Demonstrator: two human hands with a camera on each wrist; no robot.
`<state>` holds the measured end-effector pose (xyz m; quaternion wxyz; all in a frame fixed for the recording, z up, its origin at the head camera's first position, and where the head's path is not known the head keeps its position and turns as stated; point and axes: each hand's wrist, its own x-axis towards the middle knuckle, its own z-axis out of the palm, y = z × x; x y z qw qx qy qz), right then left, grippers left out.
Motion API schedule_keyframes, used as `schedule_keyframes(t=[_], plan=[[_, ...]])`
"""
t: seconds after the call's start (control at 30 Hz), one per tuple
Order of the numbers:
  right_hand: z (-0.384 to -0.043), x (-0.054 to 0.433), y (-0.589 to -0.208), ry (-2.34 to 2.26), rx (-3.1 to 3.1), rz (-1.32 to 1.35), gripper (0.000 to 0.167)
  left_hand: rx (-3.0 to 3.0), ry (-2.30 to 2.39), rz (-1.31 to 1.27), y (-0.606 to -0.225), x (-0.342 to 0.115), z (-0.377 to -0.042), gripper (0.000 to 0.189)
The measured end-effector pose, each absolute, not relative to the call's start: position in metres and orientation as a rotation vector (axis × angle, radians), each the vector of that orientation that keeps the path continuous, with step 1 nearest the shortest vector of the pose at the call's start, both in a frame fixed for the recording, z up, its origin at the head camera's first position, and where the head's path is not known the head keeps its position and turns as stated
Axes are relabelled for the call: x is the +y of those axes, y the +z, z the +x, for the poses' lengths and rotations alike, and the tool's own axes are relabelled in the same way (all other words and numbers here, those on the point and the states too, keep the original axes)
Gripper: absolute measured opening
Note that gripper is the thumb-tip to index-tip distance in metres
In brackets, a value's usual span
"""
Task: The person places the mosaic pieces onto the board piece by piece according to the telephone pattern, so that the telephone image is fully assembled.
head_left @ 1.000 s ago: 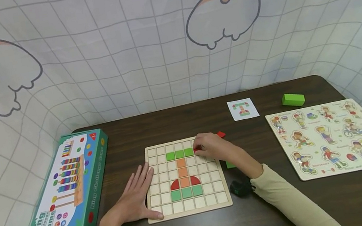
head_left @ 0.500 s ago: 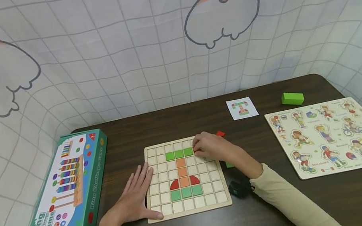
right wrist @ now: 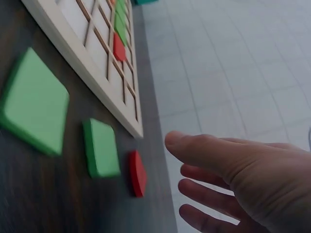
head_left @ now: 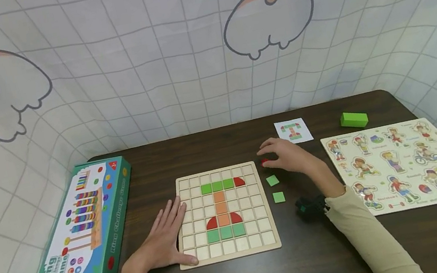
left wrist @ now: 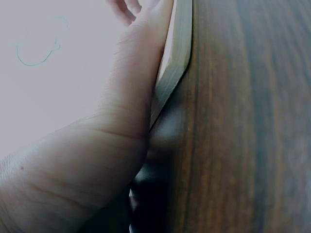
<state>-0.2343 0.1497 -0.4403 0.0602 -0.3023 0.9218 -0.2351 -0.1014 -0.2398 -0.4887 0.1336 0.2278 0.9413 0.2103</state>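
Note:
My left hand (head_left: 159, 239) lies spread along the left edge of a wooden grid board (head_left: 259, 241), with the thumb at its lower left corner. Set in the board are green squares (head_left: 217, 186), orange squares (head_left: 221, 208) and red quarter-circle pieces (head_left: 239, 181). Past the board's upper right corner my right hand (head_left: 288, 156) hovers with fingers apart and nothing between them. Near its fingertips a loose red piece (right wrist: 138, 174) rests on the table, partly covered by the hand in the head view. Two loose green squares (head_left: 272, 180) lie right of the board.
A small pattern card (head_left: 293, 131) lies behind my right hand, and a green block (head_left: 353, 120) stands at the back right. A picture puzzle board (head_left: 408, 166) takes up the right side. On the left is a teal game box (head_left: 81, 229).
My right hand has let go of a red piece, now in the top coloured row beside the green squares, and moved right toward the loose red piece. My left hand stays put.

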Motion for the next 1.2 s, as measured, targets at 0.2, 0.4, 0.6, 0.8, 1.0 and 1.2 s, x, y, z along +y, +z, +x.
schedule_keyframes(t=[0.2, 0.4, 0.6, 0.8, 1.0, 1.2], plan=[[-0.238, 0.161, -0.442, -0.691, 2.767, -0.931, 0.037, 2.728, 0.602, 0.667, -0.487, -0.239, -0.103, 0.133], [-0.238, 0.157, -0.448, -0.646, 2.744, -0.977, 0.033, 2.731, 0.599, 0.666, -0.487, -0.239, -0.103, 0.134], [-0.239, 0.154, -0.453, -0.543, 2.783, -0.980, 0.027, 2.730, 0.596, 0.662, -0.488, -0.238, -0.103, 0.133], [-0.239, 0.153, -0.458, -0.502, 2.842, -0.981, 0.023, 2.728, 0.601, 0.654, -0.488, -0.238, -0.103, 0.133], [-0.235, 0.150, -0.457, -0.520, 2.845, -0.986, 0.023, 2.727, 0.604, 0.666, -0.488, -0.238, -0.102, 0.133], [-0.237, 0.149, -0.455, -0.646, 2.872, -0.965, 0.011, 2.736, 0.610, 0.670, -0.488, -0.239, -0.101, 0.133]])
